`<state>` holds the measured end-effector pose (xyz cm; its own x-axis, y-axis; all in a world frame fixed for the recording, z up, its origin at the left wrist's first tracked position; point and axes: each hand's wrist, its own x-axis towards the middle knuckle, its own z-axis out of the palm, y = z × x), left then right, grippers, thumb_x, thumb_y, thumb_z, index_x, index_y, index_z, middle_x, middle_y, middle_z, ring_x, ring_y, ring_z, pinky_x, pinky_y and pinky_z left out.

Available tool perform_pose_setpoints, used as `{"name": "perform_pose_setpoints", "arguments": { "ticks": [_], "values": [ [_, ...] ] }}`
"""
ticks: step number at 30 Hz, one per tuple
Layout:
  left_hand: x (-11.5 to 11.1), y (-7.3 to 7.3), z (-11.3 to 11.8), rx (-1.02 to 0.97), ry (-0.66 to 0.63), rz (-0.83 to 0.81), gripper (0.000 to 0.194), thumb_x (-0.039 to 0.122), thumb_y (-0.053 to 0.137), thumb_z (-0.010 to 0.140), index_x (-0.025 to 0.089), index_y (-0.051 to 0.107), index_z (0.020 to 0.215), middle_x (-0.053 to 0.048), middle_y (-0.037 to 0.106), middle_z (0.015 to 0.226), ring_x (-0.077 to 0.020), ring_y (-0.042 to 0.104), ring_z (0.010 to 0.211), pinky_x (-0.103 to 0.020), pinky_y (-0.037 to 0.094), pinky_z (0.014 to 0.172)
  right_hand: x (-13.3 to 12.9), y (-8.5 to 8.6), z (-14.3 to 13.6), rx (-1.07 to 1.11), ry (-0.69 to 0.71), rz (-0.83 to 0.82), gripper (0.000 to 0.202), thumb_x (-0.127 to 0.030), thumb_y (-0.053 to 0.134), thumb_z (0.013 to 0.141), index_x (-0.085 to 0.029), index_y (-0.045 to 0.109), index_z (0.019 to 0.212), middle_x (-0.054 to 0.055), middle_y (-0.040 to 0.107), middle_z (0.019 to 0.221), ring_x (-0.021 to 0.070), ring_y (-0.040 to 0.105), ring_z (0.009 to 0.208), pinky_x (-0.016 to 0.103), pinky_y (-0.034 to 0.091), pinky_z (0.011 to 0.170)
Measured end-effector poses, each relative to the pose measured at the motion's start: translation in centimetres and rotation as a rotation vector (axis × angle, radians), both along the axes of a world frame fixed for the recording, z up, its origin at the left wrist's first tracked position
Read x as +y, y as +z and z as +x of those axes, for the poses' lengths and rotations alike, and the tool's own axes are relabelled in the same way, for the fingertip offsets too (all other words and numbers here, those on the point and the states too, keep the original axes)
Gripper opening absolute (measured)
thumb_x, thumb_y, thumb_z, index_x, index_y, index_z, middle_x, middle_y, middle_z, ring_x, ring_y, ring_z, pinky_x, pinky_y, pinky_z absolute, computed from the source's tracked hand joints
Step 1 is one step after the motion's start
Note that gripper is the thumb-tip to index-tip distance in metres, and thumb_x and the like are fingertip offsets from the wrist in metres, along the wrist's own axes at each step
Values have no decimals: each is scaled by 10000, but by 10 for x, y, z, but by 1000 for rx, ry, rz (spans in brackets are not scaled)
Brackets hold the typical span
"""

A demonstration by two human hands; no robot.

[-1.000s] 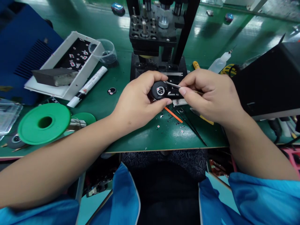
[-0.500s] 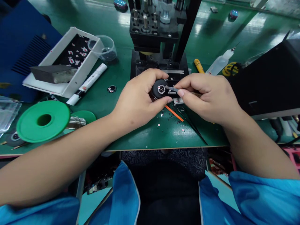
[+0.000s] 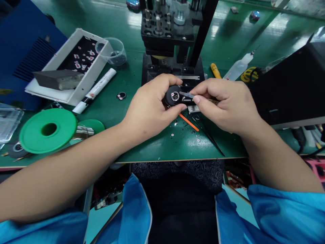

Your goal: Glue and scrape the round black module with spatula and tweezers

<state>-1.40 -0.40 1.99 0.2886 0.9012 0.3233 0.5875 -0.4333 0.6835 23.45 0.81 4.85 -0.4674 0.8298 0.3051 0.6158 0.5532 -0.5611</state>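
Note:
My left hand (image 3: 149, 108) grips a round black part (image 3: 173, 96) between thumb and fingers. The part's face, with a ring of small contacts and a pink-white dot, is turned up. A thin grey metal blade (image 3: 186, 95) is pinched in my right hand (image 3: 223, 101), its tip close to the right rim of the part. Whether the tip touches the rim I cannot tell. Below the hands lie an orange stick (image 3: 189, 122) and dark tweezers (image 3: 210, 138), among small dark crumbs and pink-white dots.
A black press (image 3: 167, 40) stands just behind my hands. On the left are a white box (image 3: 72, 96), a marker (image 3: 98, 86), a clear cup (image 3: 118, 57) and a green spool (image 3: 33, 135). To the right are a clear bottle (image 3: 237, 67) and a large black case (image 3: 291, 84).
The blade's tip has drawn slightly away from the contact ring, toward the part's right rim. Both hands keep their holds and have barely moved.

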Motion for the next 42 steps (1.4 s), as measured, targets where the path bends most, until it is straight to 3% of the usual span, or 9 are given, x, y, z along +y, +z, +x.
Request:
{"name": "perform_pose_setpoints", "arguments": {
  "ticks": [14,21,30,37,42],
  "values": [
    [-1,0,1,27,2,12,450,169,776,980,267,762,1419,-62,872,1508,-358,825,1460,-540,695,1296,1,-1,-2,90,39,17,213,-159,706,1007,-260,894,1005,4,821,832,200,692,698,415,591,728],
    [-1,-3,3,83,5,12,509,149,770,976,260,753,1472,-78,843,1556,-378,793,1518,-579,659,1361,-2,-5,-3,53,42,92,182,-184,719,1029,-253,886,1006,30,845,862,225,737,732,424,506,671],
    [0,-6,3,139,9,10,502,120,759,957,263,744,1438,-98,836,1607,-378,767,1572,-551,662,1353,-7,-11,-5,-125,7,128,197,-274,664,1129,-294,836,1035,29,887,978,257,808,863,419,589,807],
    [0,0,3,73,1,-43,475,159,764,972,234,731,1440,-107,828,1530,-393,780,1511,-585,641,1368,-6,-4,-8,51,12,10,200,-181,715,1077,-294,847,979,33,877,961,249,788,847,424,662,815],
    [2,0,2,2,-26,-45,480,192,793,955,252,728,1427,-91,827,1490,-400,780,1499,-599,640,1365,-4,1,-7,121,-53,-128,162,-206,754,1061,-285,880,996,35,844,908,255,760,833,432,668,822]
  ]
}}
